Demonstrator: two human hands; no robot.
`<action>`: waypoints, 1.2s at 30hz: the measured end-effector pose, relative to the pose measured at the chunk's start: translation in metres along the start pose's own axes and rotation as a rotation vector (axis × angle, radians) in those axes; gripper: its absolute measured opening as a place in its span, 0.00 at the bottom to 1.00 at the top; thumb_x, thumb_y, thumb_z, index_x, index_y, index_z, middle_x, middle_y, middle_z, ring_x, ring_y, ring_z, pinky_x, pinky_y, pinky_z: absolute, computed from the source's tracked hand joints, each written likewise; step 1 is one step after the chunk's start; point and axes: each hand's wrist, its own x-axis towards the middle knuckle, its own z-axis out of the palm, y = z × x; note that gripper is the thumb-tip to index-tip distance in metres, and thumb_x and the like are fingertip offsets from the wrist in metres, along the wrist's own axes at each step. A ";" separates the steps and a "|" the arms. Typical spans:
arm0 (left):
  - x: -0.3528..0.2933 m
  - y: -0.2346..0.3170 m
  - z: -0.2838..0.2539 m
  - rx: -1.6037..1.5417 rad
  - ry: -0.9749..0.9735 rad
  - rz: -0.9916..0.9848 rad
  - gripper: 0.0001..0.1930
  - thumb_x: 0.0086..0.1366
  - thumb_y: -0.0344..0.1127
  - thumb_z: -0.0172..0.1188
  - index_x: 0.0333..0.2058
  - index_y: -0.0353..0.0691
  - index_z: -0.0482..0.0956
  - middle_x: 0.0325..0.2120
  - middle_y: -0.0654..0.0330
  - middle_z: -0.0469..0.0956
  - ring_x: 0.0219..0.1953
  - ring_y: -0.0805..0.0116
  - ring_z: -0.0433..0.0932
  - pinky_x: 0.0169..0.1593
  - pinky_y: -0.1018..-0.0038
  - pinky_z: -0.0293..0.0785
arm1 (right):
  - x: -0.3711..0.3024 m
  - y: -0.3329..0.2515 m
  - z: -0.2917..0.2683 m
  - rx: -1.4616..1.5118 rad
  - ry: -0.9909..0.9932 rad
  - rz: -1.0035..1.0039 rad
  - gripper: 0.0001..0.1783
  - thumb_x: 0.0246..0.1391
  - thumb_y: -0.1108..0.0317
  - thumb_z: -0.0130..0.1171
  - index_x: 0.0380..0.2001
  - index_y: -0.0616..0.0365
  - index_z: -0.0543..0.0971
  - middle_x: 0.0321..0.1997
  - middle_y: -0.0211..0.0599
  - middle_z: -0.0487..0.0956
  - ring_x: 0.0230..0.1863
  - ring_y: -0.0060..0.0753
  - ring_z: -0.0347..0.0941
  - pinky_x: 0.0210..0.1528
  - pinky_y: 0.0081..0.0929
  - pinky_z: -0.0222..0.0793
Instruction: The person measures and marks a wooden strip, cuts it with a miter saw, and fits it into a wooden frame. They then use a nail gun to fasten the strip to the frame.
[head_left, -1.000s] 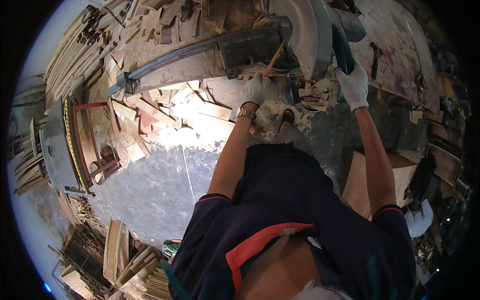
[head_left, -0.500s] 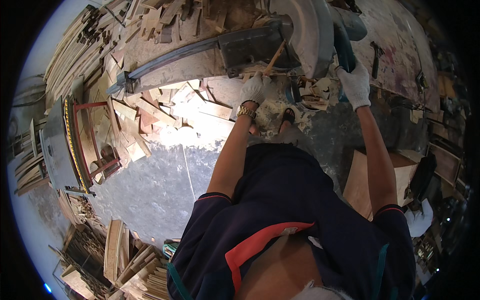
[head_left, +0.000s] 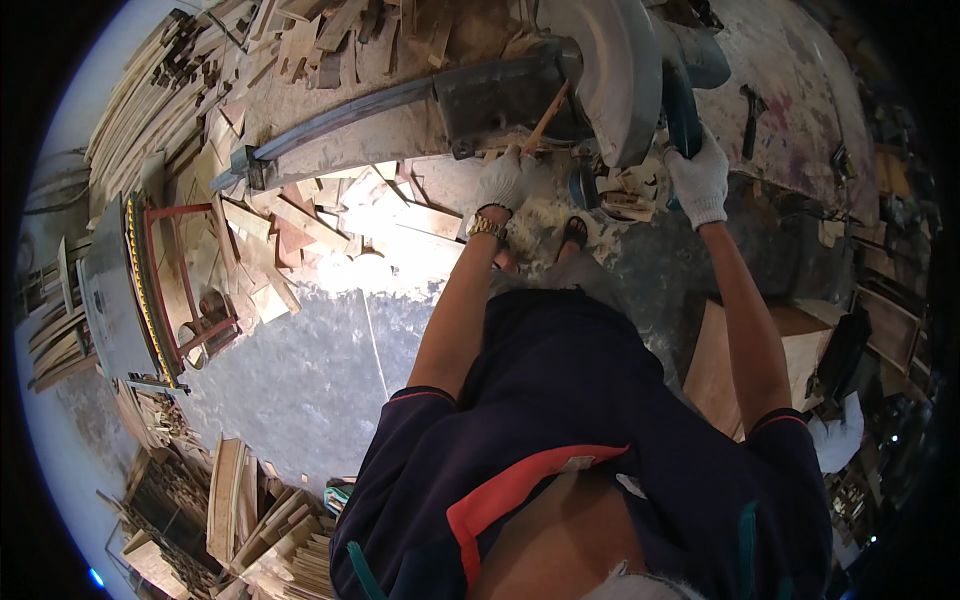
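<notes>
My right hand (head_left: 697, 182), in a white knit glove, is wrapped around the teal handle (head_left: 682, 125) of a miter saw. The saw's grey blade guard (head_left: 612, 95) hangs over the dark saw base (head_left: 500, 105), and the blade itself is hidden from this view. On the near side of that base, my left hand (head_left: 503, 180), also gloved, is closed around the near end of a thin wooden strip (head_left: 548, 117). The strip slants away across the base toward the guard. A gold watch (head_left: 487, 227) sits on my left wrist.
A long metal fence rail (head_left: 345, 117) runs left from the saw. Wood offcuts (head_left: 330, 215) litter the floor under it, and more scraps (head_left: 627, 195) lie below the guard. A hammer (head_left: 752, 120) rests on the bench at right. A wooden box (head_left: 712, 345) stands beside my right arm.
My right hand has come slightly down and left with the saw handle, and the blade guard sits a little lower. My left hand keeps its hold on the wooden strip.
</notes>
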 end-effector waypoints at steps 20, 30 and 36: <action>-0.023 -0.016 -0.018 -0.085 -0.094 0.046 0.29 0.71 0.60 0.45 0.43 0.34 0.75 0.29 0.40 0.80 0.38 0.39 0.80 0.39 0.52 0.71 | 0.117 -0.085 -0.128 0.168 -0.348 -0.137 0.22 0.59 0.53 0.56 0.46 0.61 0.78 0.33 0.34 0.82 0.23 0.21 0.73 0.25 0.25 0.71; -0.166 -0.141 -0.040 -0.262 0.025 -0.326 0.27 0.71 0.58 0.53 0.31 0.34 0.72 0.18 0.57 0.73 0.22 0.63 0.73 0.29 0.64 0.67 | 0.153 0.005 0.058 0.451 -0.045 -0.202 0.18 0.59 0.60 0.54 0.49 0.55 0.80 0.39 0.43 0.83 0.37 0.43 0.78 0.41 0.39 0.75; -0.205 -0.142 -0.070 -0.272 0.090 -0.431 0.23 0.71 0.52 0.56 0.27 0.37 0.70 0.16 0.62 0.69 0.19 0.72 0.66 0.25 0.70 0.62 | 0.104 -0.002 0.150 -0.056 -0.249 -0.390 0.19 0.56 0.69 0.57 0.52 0.50 0.78 0.59 0.46 0.72 0.48 0.57 0.76 0.49 0.48 0.72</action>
